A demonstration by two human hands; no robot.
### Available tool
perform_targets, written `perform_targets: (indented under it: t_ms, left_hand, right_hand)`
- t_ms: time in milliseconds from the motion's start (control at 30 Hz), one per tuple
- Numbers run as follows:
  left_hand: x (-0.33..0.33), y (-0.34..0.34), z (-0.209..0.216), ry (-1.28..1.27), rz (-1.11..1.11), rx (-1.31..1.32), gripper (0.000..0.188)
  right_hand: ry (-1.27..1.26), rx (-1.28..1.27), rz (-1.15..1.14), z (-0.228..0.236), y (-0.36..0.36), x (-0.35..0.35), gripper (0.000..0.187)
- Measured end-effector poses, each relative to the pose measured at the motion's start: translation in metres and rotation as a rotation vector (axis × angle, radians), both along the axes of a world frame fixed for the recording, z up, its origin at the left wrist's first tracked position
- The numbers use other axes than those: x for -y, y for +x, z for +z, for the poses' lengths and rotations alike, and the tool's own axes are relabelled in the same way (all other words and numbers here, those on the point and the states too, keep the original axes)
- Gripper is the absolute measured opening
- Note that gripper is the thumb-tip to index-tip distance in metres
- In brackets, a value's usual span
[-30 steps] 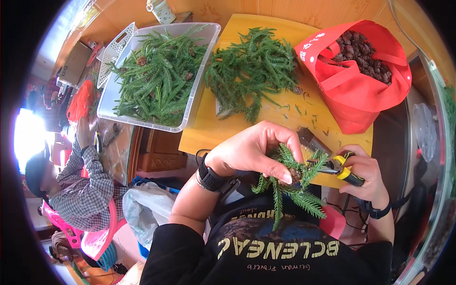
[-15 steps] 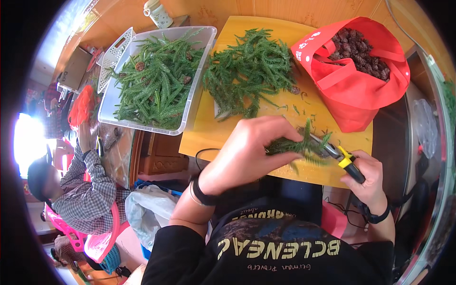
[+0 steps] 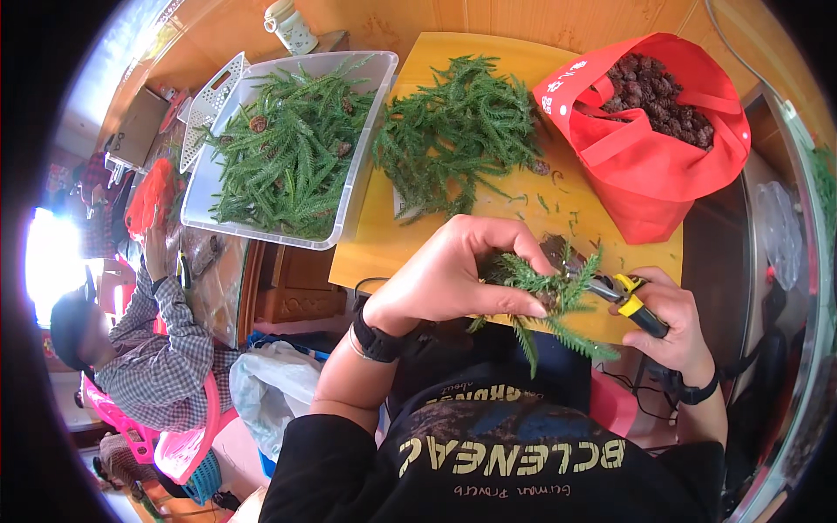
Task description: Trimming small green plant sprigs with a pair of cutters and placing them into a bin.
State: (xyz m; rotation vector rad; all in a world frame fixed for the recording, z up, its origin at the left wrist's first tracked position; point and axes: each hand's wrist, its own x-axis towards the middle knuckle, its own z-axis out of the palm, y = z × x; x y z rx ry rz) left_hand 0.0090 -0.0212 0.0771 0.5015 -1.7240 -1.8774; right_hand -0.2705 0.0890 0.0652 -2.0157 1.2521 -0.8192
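My left hand [image 3: 466, 275] pinches a green fir sprig [image 3: 571, 301] between thumb and fingers, just above the table's near edge. My right hand [image 3: 673, 322] is wrapped round a pair of pliers [image 3: 643, 314] with black and yellow handles. Their metal jaws reach in among the needles; whether they bite on a stem I cannot tell. Something dark brown, perhaps a pine cone, shows beside my left fingertips, partly hidden. Beyond my hands a heap of green sprigs [image 3: 453, 131] lies on the yellow table [image 3: 375, 253].
A clear plastic bin [image 3: 377, 100] of sprigs with a few cones stands at left. The red bag [image 3: 641, 196] at right holds many pine cones [image 3: 649, 87]. Needle scraps dot the tabletop. A person in a checked shirt [image 3: 166, 366] sits at far left. A white cup [image 3: 290, 26] stands behind.
The sprig has turned in my left hand, its tips now fanning down toward me over the table edge. The pliers have shifted slightly left, their jaws still at the sprig.
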Motion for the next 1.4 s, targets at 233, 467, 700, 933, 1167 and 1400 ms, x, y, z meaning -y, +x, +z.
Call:
perform_targets:
  t_ms: [233, 467, 700, 933, 1167, 1400]
  left_hand:
    - [-0.001, -0.004, -0.019, 0.397, -0.232, -0.168, 0.033]
    - [-0.001, -0.004, -0.018, 0.486, -0.254, -0.174, 0.036]
    - [0.001, -0.001, -0.007, 0.219, -0.111, -0.092, 0.030]
    - [-0.014, -0.009, 0.007, -1.067, 0.416, 0.278, 0.024]
    - [-0.004, 0.001, 0.002, -0.300, 0.130, 0.090, 0.029]
    - [-0.003, 0.002, -0.020, 0.391, -0.136, -0.109, 0.036]
  right_hand:
    - [-0.098, 0.052, 0.096, -0.005, 0.004, 0.010, 0.043]
    - [-0.079, 0.106, 0.129, -0.003, 0.007, 0.010, 0.032]
    - [-0.089, 0.074, 0.065, 0.000, 0.005, 0.002, 0.033]
    - [0.127, -0.076, -0.231, 0.026, 0.017, -0.010, 0.030]
    - [-0.006, -0.003, -0.097, 0.005, 0.009, -0.002, 0.043]
    - [-0.061, 0.051, 0.062, 0.001, 0.011, 0.007, 0.045]
